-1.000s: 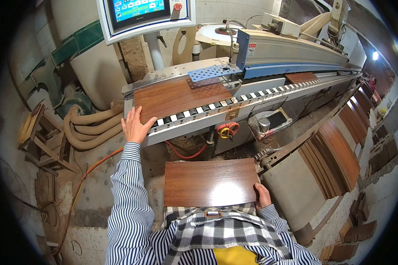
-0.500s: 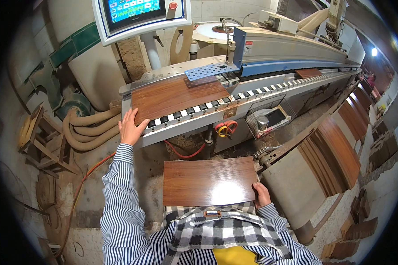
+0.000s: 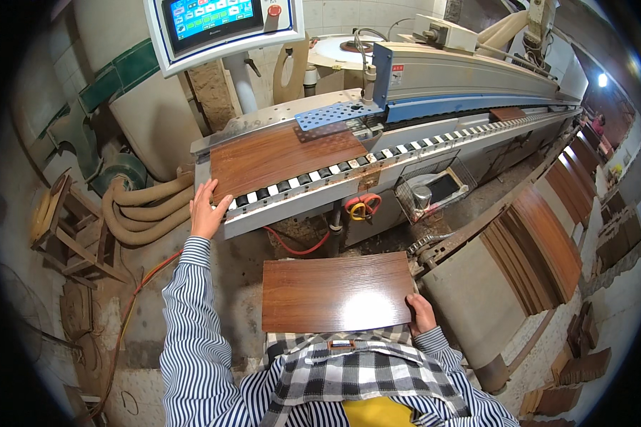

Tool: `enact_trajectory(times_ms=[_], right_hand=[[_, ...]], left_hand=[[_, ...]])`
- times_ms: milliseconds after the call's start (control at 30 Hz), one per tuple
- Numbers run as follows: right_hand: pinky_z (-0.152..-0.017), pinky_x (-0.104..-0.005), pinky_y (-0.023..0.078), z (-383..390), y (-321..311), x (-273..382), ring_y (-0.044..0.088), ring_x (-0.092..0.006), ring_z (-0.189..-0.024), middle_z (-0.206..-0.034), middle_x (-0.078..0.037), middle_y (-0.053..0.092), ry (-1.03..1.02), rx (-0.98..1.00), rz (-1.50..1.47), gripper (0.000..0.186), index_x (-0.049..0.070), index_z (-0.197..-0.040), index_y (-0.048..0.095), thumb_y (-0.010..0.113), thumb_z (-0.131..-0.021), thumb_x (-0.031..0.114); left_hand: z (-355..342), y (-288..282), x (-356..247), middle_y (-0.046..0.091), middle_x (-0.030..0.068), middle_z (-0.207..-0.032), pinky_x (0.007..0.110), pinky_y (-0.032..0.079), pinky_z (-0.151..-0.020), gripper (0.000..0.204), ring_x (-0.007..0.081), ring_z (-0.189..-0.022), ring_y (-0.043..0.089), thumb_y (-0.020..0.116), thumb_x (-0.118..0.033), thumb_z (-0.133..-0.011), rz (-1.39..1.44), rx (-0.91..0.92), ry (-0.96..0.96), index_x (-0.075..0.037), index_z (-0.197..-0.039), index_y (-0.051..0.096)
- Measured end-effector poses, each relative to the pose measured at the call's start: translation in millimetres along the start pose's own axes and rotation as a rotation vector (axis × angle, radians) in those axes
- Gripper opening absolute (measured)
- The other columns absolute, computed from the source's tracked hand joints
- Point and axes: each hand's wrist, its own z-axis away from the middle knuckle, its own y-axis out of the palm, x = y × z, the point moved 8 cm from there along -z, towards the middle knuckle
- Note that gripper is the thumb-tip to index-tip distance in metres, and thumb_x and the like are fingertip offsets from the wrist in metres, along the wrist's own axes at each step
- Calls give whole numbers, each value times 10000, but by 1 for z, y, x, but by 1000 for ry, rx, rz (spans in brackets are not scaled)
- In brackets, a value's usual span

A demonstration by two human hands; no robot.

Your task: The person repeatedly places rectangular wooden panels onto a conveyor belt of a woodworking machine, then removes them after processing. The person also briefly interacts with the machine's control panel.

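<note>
A reddish-brown wood-grain panel [image 3: 285, 156] lies on the roller infeed of a long machine [image 3: 470, 96], its far right part under a blue perforated plate [image 3: 338, 114]. My left hand [image 3: 206, 210] reaches out with fingers spread, resting at the panel's near left corner and the end of the roller rail [image 3: 292, 186]. A second wood-grain panel [image 3: 327, 292] rests before my waist, a bright light glaring off its glossy face. At its right edge my right hand [image 3: 421, 313] is closed, the thumb on top and the other fingers partly hidden beneath.
Up front stands a control screen [image 3: 210, 18] with a red button. Stacked panels [image 3: 530, 249] sit on a roller conveyor [image 3: 470, 292] to my right. A wire basket [image 3: 438, 188] hangs from the machine. Hoses [image 3: 146, 213] and a wooden stool [image 3: 71, 228] are at left.
A panel farther down the machine has slid a little farther away along it. My left hand stays by the infeed panel's corner, and the right keeps its hold.
</note>
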Motion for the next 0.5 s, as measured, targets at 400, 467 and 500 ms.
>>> enact_trajectory(times_ms=[400,467,500], right_hand=[[-717,-276,480,4,2,3,586,-136,-792,-882,-40,624,12,-6,-21,153,3,-965,586,551,-914,143],[-724,-277,479,3,2,3,588,-139,-800,-891,-45,628,6,1,-26,165,-3,-979,589,553,-912,144],[-728,-277,479,4,3,3,590,-141,-804,-895,-47,630,3,4,-29,172,-6,-985,590,554,-912,145]], left_hand=[[-1,-2,-14,420,109,-1440,583,68,-1111,660,328,-1397,240,619,-468,-841,-87,57,-18,-106,-1368,456],[-2,-2,-22,431,111,-1431,587,58,-1111,666,346,-1399,223,617,-470,-841,-117,61,-2,-107,-1372,449],[-3,-1,-27,437,111,-1427,589,53,-1111,669,356,-1400,214,616,-472,-840,-132,63,6,-107,-1375,446]])
